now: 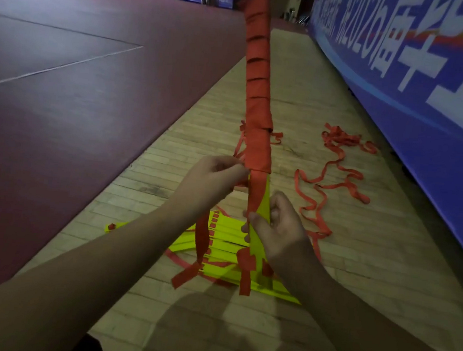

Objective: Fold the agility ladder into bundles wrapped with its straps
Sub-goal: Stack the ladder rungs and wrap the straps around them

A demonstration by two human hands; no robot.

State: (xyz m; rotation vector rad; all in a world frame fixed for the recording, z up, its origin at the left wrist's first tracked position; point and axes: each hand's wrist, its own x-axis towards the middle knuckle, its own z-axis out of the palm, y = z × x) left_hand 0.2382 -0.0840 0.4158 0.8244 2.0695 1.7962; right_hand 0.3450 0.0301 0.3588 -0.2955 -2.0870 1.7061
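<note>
Flagging risk first, what's your call?

Right hand [276, 230] clenches the bare yellow lower end of the wrapped bundle [256, 93]; left hand [213, 179] pinches the strap [258, 152] at the wrap's bottom edge. If that pinch slackens, I'd judge the last turns loosen and slide down — the bundle stands upright, top-heavy, running out of frame.

Anything else?

A slack strap tail [201, 237] hangs below the left hand, over the yellow rungs [226, 245] lying fanned on the floor. It could snag there if pulled tight.

Look of the thing?

Red-orange strap spirals round the bundle in overlapping turns, snug, with one knotty spot partway up. Unwrapped rungs are flat, bright yellow, with red strap bits across them — a second bundle not yet made, I'd say.

Further out?

More loose strap [334, 185] snakes over the wooden floor [289, 96], well apart from the hands, near the blue banner [429, 109]. On the left lies a dark red mat [92, 77].
</note>
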